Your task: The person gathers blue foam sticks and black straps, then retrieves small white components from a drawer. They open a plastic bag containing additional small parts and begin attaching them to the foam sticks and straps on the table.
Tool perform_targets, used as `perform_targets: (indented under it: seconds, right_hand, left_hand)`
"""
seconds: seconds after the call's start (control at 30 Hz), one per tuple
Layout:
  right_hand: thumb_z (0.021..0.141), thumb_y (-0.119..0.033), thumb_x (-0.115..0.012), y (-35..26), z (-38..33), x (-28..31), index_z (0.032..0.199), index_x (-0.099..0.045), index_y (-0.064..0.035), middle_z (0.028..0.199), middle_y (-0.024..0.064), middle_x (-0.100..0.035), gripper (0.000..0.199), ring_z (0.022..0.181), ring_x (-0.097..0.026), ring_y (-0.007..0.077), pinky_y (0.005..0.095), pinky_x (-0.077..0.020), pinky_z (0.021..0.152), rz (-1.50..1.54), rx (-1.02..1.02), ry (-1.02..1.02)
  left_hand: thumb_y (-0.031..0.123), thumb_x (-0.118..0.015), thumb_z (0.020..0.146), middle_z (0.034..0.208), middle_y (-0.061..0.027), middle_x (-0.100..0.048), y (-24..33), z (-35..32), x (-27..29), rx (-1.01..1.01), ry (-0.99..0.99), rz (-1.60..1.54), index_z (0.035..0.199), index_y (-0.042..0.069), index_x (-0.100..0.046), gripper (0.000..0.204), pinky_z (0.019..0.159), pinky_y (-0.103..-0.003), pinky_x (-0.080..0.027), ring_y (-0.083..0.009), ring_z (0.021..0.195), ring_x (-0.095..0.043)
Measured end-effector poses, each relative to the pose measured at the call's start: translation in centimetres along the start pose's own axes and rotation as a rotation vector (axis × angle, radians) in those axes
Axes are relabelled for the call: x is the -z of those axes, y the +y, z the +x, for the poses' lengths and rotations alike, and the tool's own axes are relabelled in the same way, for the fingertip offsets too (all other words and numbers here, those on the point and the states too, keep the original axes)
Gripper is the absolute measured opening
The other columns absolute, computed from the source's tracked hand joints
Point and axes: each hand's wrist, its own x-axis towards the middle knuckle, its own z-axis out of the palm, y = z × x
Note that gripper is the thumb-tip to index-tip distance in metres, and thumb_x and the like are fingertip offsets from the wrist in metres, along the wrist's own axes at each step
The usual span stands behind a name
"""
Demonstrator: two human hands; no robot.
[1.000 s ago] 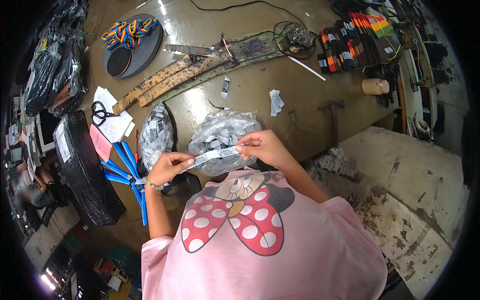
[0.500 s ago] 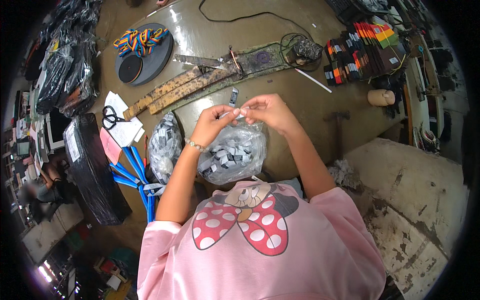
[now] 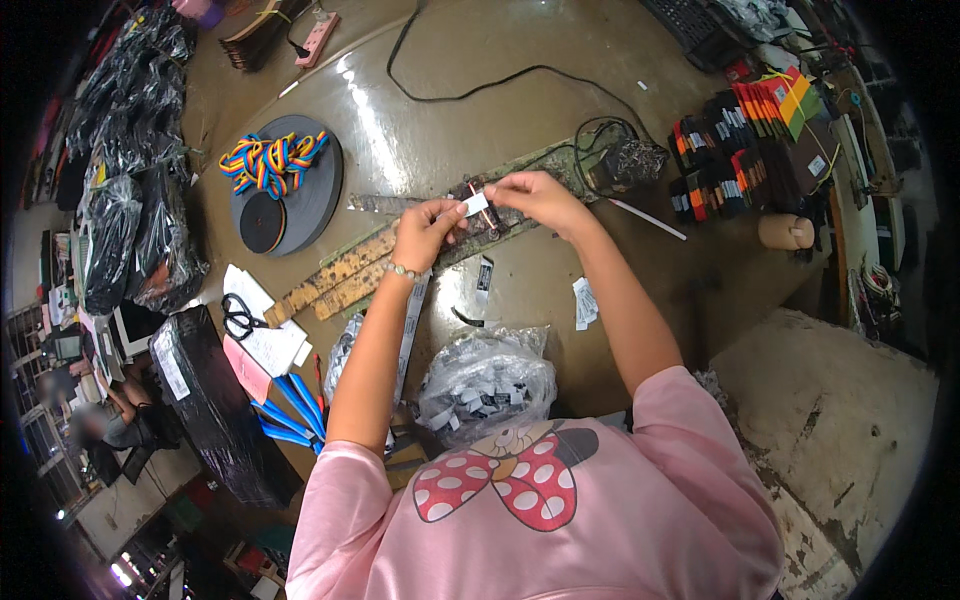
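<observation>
Left hand (image 3: 425,225) and right hand (image 3: 535,195) pinch a white label (image 3: 476,204) taut over the worn board (image 3: 400,255) just below

both hands out over the table (image 3: 560,300) | left hand (image 3: 425,230) and right hand (image 3: 535,195) pinching a small white label (image 3: 476,204) between them | clear bag of labels (image 3: 487,382) at 6 o'clock | rainbow cord (image 3: 270,160) on a grey spool at 10 | scissors (image 3: 238,318) at 8

A small white label (image 3: 476,204), flat and rectangular, is pinched at both ends between the fingers of both hands, above a worn strip on the desk (image 3: 420,140).
</observation>
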Motion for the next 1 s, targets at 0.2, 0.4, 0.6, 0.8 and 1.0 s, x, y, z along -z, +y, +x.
perform_targets:
  seconds: [0.2, 0.4, 0.6, 0.8, 1.0]
  right_hand:
    - [0.082, -0.016, -0.065, 2.0, 0.9, -0.2, 0.090, -0.064, -0.0003, 0.077, -0.0012, -0.061, 0.018, 0.069, -0.052, 0.0045, 0.0194, -0.0408, 0.063, 0.036, 0.028, -0.017]
    - [0.082, -0.016, -0.064, 2.6, 1.2, -0.4, 0.088, -0.063, 0.0003, 0.074, -0.0015, -0.059, 0.017, 0.067, -0.050, 0.0046, 0.0202, -0.0405, 0.061, 0.028, 0.061, -0.009]
    - [0.082, -0.016, -0.064, 3.9, 1.7, -1.0, 0.085, -0.063, 0.0010, 0.072, -0.0023, -0.058, 0.017, 0.065, -0.048, 0.0049, 0.0210, -0.0402, 0.059, -0.018, 0.048, 0.025]
    - [0.078, -0.015, -0.065, 4.5, 1.7, -0.8, 0.081, -0.064, 0.0021, 0.073, 0.0073, -0.063, 0.017, 0.064, -0.055, 0.0115, 0.0251, -0.0448, 0.061, -0.175, 0.100, 0.103]
    - [0.077, -0.027, -0.067, 1.4, -1.3, -0.1, 0.084, -0.066, 0.0012, 0.073, 0.0146, -0.062, 0.029, 0.063, -0.058, 0.0192, 0.0301, -0.0465, 0.064, -0.769, 0.314, 0.526]
  left_hand:
    - [0.024, -0.060, 0.087, 0.070, 0.0029, -0.060, -1.5, 0.7, -0.2, 0.037, -0.005, 0.013, 0.089, 0.003, -0.064, 0.021, 0.043, -0.016, -0.032, -0.0024, 0.054, -0.049]
    - [0.022, -0.059, 0.087, 0.069, 0.0016, -0.060, -1.8, 1.0, -0.2, 0.075, 0.006, -0.021, 0.090, 0.002, -0.064, 0.021, 0.043, -0.016, -0.033, -0.0028, 0.053, -0.050]
    - [0.019, -0.059, 0.087, 0.069, -0.0013, -0.061, -2.5, 1.3, 0.0, 0.002, -0.008, 0.062, 0.090, -0.002, -0.063, 0.022, 0.045, -0.019, -0.038, -0.0056, 0.050, -0.050]
    - [0.019, -0.060, 0.087, 0.070, -0.0023, -0.062, -2.8, 1.2, 0.0, -0.007, -0.005, 0.072, 0.091, -0.003, -0.063, 0.022, 0.046, -0.020, -0.039, -0.0065, 0.051, -0.051]
    - [0.022, -0.061, 0.086, 0.071, -0.0007, -0.062, -0.3, -1.6, 0.3, 0.012, 0.053, -0.023, 0.090, 0.000, -0.065, 0.023, 0.044, -0.018, -0.037, -0.0044, 0.051, -0.051]
